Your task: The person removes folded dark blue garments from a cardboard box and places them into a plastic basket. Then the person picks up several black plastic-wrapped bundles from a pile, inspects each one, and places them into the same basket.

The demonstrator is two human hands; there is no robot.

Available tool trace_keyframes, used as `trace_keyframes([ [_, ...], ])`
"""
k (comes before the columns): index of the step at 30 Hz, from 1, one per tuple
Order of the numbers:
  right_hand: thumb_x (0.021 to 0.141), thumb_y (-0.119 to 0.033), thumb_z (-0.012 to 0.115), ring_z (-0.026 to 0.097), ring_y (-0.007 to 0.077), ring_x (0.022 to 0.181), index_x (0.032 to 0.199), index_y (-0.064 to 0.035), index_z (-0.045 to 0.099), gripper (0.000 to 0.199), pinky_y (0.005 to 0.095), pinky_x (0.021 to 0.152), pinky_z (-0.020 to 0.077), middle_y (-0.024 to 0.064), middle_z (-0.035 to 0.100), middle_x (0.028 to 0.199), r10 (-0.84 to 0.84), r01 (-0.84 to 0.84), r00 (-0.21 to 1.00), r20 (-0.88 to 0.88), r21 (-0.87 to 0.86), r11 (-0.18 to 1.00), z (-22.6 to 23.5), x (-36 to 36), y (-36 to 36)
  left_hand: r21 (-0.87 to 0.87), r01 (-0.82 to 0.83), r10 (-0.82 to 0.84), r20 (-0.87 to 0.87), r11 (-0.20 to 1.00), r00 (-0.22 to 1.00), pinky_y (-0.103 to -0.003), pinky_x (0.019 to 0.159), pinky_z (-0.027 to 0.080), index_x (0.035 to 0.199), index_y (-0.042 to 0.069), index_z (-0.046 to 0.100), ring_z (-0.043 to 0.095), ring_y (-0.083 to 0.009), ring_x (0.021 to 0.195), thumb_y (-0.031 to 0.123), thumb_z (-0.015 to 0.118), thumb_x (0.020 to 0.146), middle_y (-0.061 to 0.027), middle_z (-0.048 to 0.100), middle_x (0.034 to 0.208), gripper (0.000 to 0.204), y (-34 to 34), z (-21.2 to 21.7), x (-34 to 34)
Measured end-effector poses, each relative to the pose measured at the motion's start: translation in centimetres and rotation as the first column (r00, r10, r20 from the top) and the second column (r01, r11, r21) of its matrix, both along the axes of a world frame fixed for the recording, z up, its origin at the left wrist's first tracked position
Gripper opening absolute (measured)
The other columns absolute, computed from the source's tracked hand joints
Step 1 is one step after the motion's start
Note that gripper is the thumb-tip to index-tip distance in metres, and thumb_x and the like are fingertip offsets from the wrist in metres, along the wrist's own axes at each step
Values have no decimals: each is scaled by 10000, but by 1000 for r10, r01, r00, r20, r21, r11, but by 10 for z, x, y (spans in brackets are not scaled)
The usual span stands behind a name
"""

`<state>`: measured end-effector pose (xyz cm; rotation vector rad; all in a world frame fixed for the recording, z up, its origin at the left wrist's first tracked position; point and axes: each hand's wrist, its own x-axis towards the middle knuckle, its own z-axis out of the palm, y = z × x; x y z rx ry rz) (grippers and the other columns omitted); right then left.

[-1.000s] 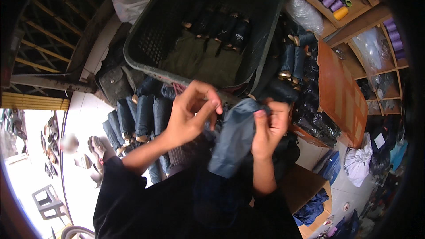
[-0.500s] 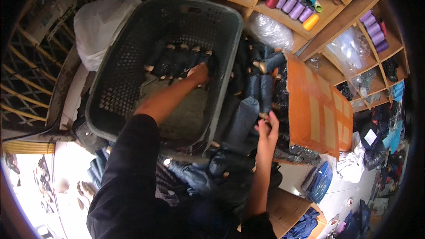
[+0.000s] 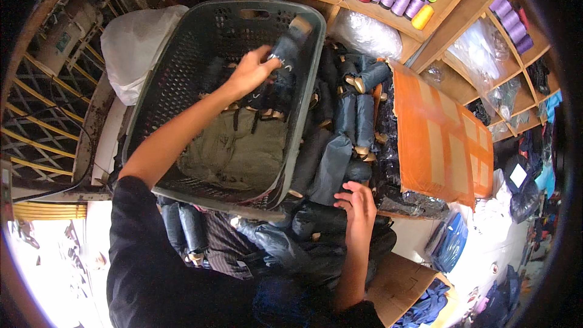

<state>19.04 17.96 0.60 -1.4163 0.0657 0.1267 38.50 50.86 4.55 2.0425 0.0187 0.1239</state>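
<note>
Handling one dark rolled bundle in or over the basket, upper centre, left hand closed on its lower end, right hand (half-curled, seemingly empty) right of centre; next move likely needs firm grip.

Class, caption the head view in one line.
Left hand holds a dark bundle over a plastic basket; right hand open.

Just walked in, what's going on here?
A person's left hand holds a dark roll over the basket. Other rolls lie in there, with an olive cloth on the side nearer the person. The right hand, apparently empty and loosely curled, is outside the basket, near more rolls and a taped box.
</note>
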Motion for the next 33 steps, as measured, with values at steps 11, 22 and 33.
trace_keyframes([
  [11, 766, -584, 669, 526, 396, 968, 1501, -202, 68, 1024, 508, 699, 501, 257, 236, 1422, 516, -359, 825, 232, 919, 160, 17, -10, 8, -126, 511, -319, 648, 851, 692, -444, 1088, 286, 1310, -39, 458, 427, -306, 1284, 410, 568, 865, -221, 469, 1337, 642, -52, 136, -194],
  [22, 842, -554, 590, 558, 198, 671, 1346, 11, 352, 794, 310, 490, 496, 125, 488, 997, 310, -159, 946, -88, 708, 688, -33, -93, -49, 550, 101, -289, 267, 829, 919, -426, 839, 447, 1157, 41, 523, 495, -321, 1002, 22, 662, 690, -130, 495, 1124, 488, -191, -29, -249],
  [33, 701, -399, 777, 429, 247, 1250, 1433, 34, 306, 972, 349, 1040, 335, 204, 421, 1378, 444, -445, 896, 21, 9, 896, -46, -88, -68, 364, 60, -231, 449, 930, 863, -364, 688, 447, 887, 37, 651, 593, -256, 703, 8, 692, 730, -87, 614, 764, 165, -197, -45, -223],
])
